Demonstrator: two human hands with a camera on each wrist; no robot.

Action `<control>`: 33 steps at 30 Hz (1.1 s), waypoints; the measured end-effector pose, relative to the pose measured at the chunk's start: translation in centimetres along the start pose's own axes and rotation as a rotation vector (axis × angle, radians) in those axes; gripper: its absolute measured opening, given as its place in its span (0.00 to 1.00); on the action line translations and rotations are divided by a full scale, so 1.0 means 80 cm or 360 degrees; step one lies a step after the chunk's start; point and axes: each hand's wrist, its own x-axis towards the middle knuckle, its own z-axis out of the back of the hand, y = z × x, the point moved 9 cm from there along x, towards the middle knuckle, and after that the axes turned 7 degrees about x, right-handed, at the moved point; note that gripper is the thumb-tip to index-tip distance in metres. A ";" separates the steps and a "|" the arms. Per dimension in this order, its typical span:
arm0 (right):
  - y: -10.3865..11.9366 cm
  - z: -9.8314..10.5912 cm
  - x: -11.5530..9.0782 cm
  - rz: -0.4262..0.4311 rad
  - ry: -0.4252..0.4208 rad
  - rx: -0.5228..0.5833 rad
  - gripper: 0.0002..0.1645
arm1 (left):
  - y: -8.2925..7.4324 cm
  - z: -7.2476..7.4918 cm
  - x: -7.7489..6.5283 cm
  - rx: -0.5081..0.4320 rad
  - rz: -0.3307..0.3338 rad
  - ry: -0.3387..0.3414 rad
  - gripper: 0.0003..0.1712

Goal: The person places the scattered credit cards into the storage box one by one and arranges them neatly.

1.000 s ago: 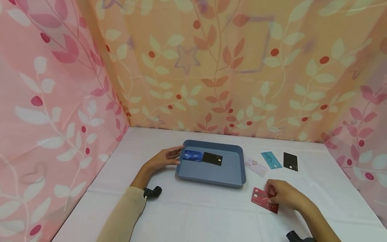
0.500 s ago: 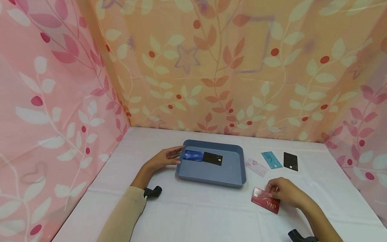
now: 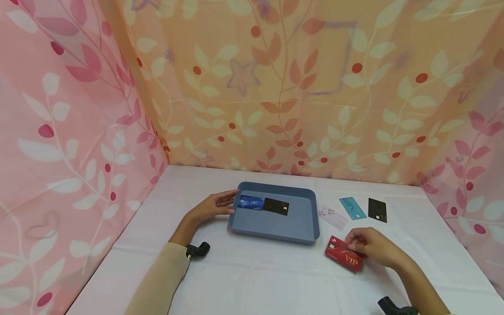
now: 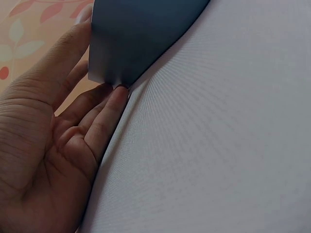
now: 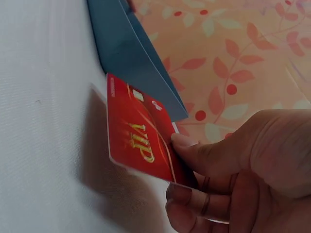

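My right hand [image 3: 374, 247] pinches a red VIP card [image 3: 341, 255] by its edge, in front of the tray's right corner. Seen from the right wrist, the card [image 5: 133, 128] is tilted above the white cloth and casts a shadow on it; the thumb lies on its face, with fingers beneath. On the left, my left hand [image 3: 212, 206] rests its extended fingers against the end of the blue-grey tray [image 3: 271, 226]. The left wrist view shows fingertips at the base of the tray wall [image 4: 141, 41]. Inside the tray lie a blue VIP card [image 3: 250, 202] and a black card [image 3: 276, 206], end to end.
Right of the tray, a pale flowered card [image 3: 333, 217], a teal card [image 3: 353, 208] and another black card [image 3: 377, 210] lie on the white tablecloth [image 3: 244, 280]. Patterned fabric [image 3: 244, 109] hangs behind the table and along both sides.
The red card has come up off the cloth in my right hand, which has risen slightly away from me. My left hand and the tray stay in place.
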 end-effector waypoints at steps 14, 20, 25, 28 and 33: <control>0.011 0.005 0.001 0.0038 -0.0071 0.0206 0.11 | 0.002 -0.002 0.001 -0.0011 0.0011 0.0004 0.44; 0.021 0.007 0.003 0.0062 -0.0120 0.0225 0.12 | 0.003 -0.002 0.003 -0.0031 0.0023 -0.0008 0.44; 0.030 0.011 0.004 0.0048 -0.0185 0.0216 0.14 | 0.004 -0.003 0.004 -0.0013 0.0046 -0.0015 0.43; 0.041 0.013 0.007 0.0076 -0.0203 0.0216 0.15 | 0.004 -0.002 0.003 -0.0003 0.0056 -0.0017 0.43; 0.062 0.015 0.016 0.0121 -0.0217 0.0163 0.15 | 0.002 0.000 0.001 0.0008 0.0063 -0.0021 0.43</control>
